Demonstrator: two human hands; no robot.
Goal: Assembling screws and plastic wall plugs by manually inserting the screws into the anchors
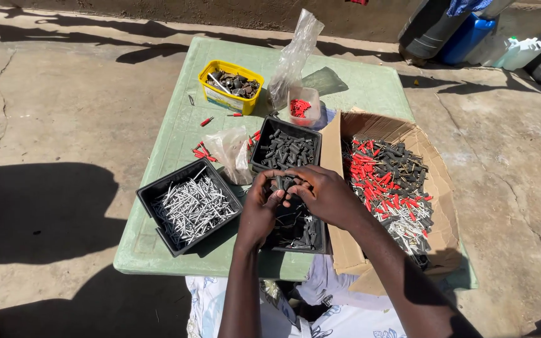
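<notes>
My left hand (pixel 259 209) and my right hand (pixel 322 193) meet over a black tray (pixel 264 139) filled with small dark plastic plugs. Both hands pinch small dark plugs (pixel 281 183) between their fingertips, right above the tray's middle. To the left stands another black tray (pixel 158 189) full of silver nails. To the right lies an open cardboard box (pixel 433 169) holding a mix of red plugs, dark plugs and nails.
All of this sits on a pale green plastic table (pixel 170 138). At the back are a yellow tub (pixel 217 94) of dark parts, a clear plastic bag (pixel 292 56), a small clear cup (pixel 311 100) with red plugs, and another bag (pixel 230 150). Concrete ground surrounds the table.
</notes>
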